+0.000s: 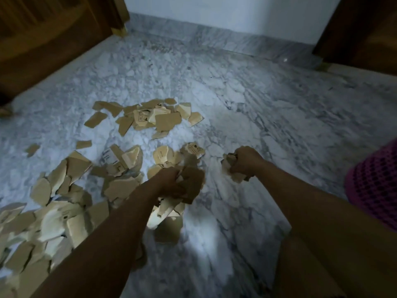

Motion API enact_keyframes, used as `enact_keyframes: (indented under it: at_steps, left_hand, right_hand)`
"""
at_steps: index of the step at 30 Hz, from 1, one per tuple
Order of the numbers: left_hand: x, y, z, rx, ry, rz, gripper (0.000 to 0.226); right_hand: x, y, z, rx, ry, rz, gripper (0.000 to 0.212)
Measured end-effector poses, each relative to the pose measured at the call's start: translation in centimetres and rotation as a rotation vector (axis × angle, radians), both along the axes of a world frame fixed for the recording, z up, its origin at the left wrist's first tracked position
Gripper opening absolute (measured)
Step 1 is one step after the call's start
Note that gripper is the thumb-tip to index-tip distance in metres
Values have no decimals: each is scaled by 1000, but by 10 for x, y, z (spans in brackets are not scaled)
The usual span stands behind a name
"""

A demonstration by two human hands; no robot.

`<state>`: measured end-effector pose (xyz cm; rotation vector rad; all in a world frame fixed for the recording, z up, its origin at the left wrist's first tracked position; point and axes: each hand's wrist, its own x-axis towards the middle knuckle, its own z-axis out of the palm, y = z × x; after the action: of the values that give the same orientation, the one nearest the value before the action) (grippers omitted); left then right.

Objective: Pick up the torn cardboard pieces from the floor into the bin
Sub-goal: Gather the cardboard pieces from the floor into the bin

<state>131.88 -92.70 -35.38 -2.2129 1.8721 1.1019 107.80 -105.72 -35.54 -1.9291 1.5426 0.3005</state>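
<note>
Torn brown cardboard pieces lie scattered over the grey marble floor (236,100): one heap (167,121) in the middle, a larger spread (60,209) at the lower left. My left hand (169,181) is closed around a bunch of cardboard pieces (192,186) just above the floor. Further right, my right hand (245,162) grips a smaller wad of cardboard (228,166). A pink mesh bin (373,190) stands at the right edge, partly cut off by the frame.
Dark wooden furniture (43,44) lines the left side, and another wooden piece (365,33) stands at the upper right. A white wall with a marble skirting (214,37) closes the far end. My bare knee (311,265) fills the lower right.
</note>
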Motion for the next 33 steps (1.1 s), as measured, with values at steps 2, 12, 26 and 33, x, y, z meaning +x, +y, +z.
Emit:
enact_keyframes:
  at_steps: [2, 12, 26, 33]
  left_hand:
    - [-17, -27, -20, 38, -15, -86, 29]
    - [-36, -76, -134, 56, -290, -188, 90]
    - [-22, -43, -99, -69, -55, -34, 50]
    - [63, -7, -64, -143, 188, 272, 83]
  right_hand:
    - [-8, -23, -17, -3, 31, -5, 42]
    - [-26, -79, -121, -55, 67, -68, 71]
    - [37, -64, -92, 5, -120, -84, 61]
    - [155, -65, -97, -51, -35, 53, 86]
